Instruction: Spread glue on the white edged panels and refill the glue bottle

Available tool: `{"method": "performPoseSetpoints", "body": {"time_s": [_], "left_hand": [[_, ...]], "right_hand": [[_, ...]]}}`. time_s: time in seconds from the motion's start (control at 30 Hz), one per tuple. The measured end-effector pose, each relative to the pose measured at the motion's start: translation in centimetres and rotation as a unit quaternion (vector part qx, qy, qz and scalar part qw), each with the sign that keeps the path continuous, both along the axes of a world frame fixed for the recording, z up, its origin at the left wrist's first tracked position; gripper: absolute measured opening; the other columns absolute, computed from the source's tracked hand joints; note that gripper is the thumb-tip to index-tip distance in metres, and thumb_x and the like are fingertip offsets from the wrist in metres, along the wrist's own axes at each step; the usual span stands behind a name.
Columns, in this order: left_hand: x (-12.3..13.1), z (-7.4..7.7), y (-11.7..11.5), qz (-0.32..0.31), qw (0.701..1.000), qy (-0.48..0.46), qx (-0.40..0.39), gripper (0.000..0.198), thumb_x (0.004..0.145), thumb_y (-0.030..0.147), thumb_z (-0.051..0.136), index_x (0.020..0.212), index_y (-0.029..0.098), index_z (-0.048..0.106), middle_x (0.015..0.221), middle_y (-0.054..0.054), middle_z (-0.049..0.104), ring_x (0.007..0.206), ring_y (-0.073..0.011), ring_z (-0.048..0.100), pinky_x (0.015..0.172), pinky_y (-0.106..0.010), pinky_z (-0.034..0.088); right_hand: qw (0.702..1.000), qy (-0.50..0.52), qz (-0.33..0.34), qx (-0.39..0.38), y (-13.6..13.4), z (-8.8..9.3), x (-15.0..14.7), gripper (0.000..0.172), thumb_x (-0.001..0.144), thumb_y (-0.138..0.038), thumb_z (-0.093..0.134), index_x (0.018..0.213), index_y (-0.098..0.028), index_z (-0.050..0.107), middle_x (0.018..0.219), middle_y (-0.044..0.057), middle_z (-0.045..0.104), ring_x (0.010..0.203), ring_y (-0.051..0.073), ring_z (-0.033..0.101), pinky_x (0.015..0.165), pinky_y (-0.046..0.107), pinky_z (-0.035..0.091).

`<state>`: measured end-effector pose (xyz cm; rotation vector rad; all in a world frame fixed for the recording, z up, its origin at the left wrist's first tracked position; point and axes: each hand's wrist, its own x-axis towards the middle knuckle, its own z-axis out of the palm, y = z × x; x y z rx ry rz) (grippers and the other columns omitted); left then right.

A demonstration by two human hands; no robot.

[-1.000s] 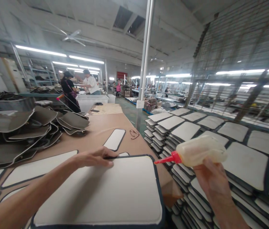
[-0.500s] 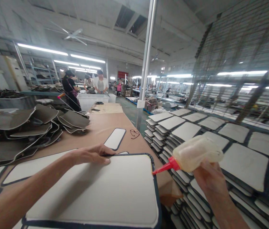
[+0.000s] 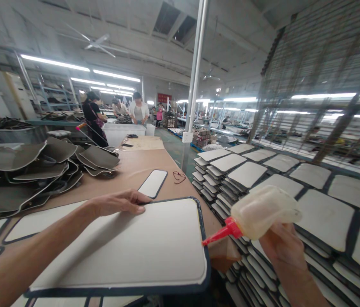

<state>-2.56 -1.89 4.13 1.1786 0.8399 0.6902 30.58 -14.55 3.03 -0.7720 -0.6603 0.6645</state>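
My left hand (image 3: 124,202) pinches the far edge of a large white panel (image 3: 128,243) with rounded corners and a dark border, thumb on top and fingers under the edge. In my right hand (image 3: 282,243) is a translucent squeeze bottle (image 3: 263,211) with a red nozzle, tilted so that its tip meets the dark right border of the panel. A wet-looking sheen shows on the border near the far right corner. Beyond the panel, a smaller white dark-edged piece (image 3: 153,183) lies on the brown tabletop (image 3: 128,164).
Stacks of white dark-edged panels (image 3: 323,213) fill the right side. A pile of grey-brown pieces (image 3: 23,170) covers the table's left. More white panels lie under my left arm. A thin dark cord (image 3: 179,177) rests near the table edge, and people (image 3: 93,117) stand farther back.
The bottle's tip has moved along the panel's right border toward me. The panel's near edge has lifted, showing more of the pieces below. My left hand keeps its hold.
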Motion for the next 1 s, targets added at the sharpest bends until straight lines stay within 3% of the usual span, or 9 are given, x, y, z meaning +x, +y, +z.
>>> {"method": "performPoseSetpoints", "body": {"time_s": [0.1, 0.23, 0.33, 0.53, 0.73, 0.87, 1.0], "left_hand": [[0.0, 0.3, 0.1, -0.017, 1.0, 0.01, -0.016, 0.021, 0.06, 0.015, 0.07, 0.082, 0.015, 0.07, 0.067, -0.007, 0.071, 0.091, -0.0341, 0.065, 0.07, -0.034, 0.055], [-0.4, 2.3, 0.6, -0.204, 0.977, 0.065, -0.008, 0.029, 0.064, 0.019, 0.072, 0.092, 0.011, 0.07, 0.081, -0.009, 0.072, 0.091, -0.0319, 0.064, 0.074, -0.032, 0.053], [-0.7, 2.5, 1.0, -0.271, 0.959, 0.073, 0.035, 0.033, 0.073, 0.028, 0.066, 0.102, 0.013, 0.067, 0.092, -0.009, 0.071, 0.091, -0.0289, 0.064, 0.077, -0.031, 0.051], [-1.3, 1.2, 1.1, -0.255, 0.963, 0.072, 0.057, 0.04, 0.077, 0.032, 0.062, 0.115, 0.018, 0.062, 0.098, -0.007, 0.07, 0.098, -0.0296, 0.061, 0.081, -0.033, 0.049], [-1.5, 0.5, 1.4, -0.24, 0.966, 0.078, 0.055, 0.046, 0.078, 0.034, 0.06, 0.12, 0.018, 0.057, 0.099, -0.008, 0.069, 0.106, -0.0303, 0.057, 0.086, -0.034, 0.046], [-1.5, -0.2, 1.5, -0.219, 0.972, 0.068, 0.056, 0.043, 0.08, 0.031, 0.058, 0.121, 0.017, 0.056, 0.095, -0.009, 0.07, 0.104, -0.0277, 0.058, 0.086, -0.032, 0.046], [-1.4, -1.3, 1.6, -0.191, 0.979, 0.058, 0.042, 0.044, 0.082, 0.03, 0.057, 0.124, 0.017, 0.054, 0.091, -0.009, 0.07, 0.088, -0.0241, 0.064, 0.075, -0.029, 0.049]], "right_hand": [[1.0, 0.012, -0.016, -0.008, -0.1, -0.6, 0.3, 0.072, 0.046, -0.032, 0.082, 0.114, -0.028, 0.058, 0.101, 0.007, 0.069, 0.098, 0.03, 0.061, 0.088, 0.048, 0.046], [1.0, 0.004, -0.004, -0.006, -0.3, -1.6, 1.0, 0.068, 0.052, -0.033, 0.079, 0.116, -0.028, 0.056, 0.101, 0.007, 0.069, 0.096, 0.029, 0.062, 0.082, 0.046, 0.05], [1.0, -0.004, 0.015, 0.007, -0.5, -2.2, 1.4, 0.064, 0.055, -0.031, 0.078, 0.115, -0.028, 0.057, 0.097, 0.006, 0.07, 0.092, 0.028, 0.064, 0.08, 0.045, 0.052], [0.999, 0.032, -0.006, 0.005, -0.7, -1.8, 1.0, 0.061, 0.05, -0.027, 0.081, 0.107, -0.029, 0.061, 0.09, 0.001, 0.071, 0.079, 0.02, 0.066, 0.078, 0.037, 0.053], [0.999, 0.034, -0.031, -0.012, -0.7, -1.3, 0.3, 0.069, 0.048, -0.032, 0.081, 0.113, -0.026, 0.059, 0.093, 0.005, 0.071, 0.084, 0.023, 0.065, 0.072, 0.036, 0.054], [0.996, 0.025, -0.083, 0.013, -1.0, -1.9, -0.3, 0.06, 0.053, -0.028, 0.08, 0.11, -0.024, 0.061, 0.093, 0.004, 0.071, 0.083, 0.019, 0.065, 0.066, 0.025, 0.053], [0.993, 0.016, -0.116, 0.021, -1.2, -2.9, -0.7, 0.048, 0.059, -0.022, 0.077, 0.105, -0.023, 0.063, 0.087, 0.001, 0.071, 0.07, 0.014, 0.065, 0.064, 0.022, 0.051]]}}
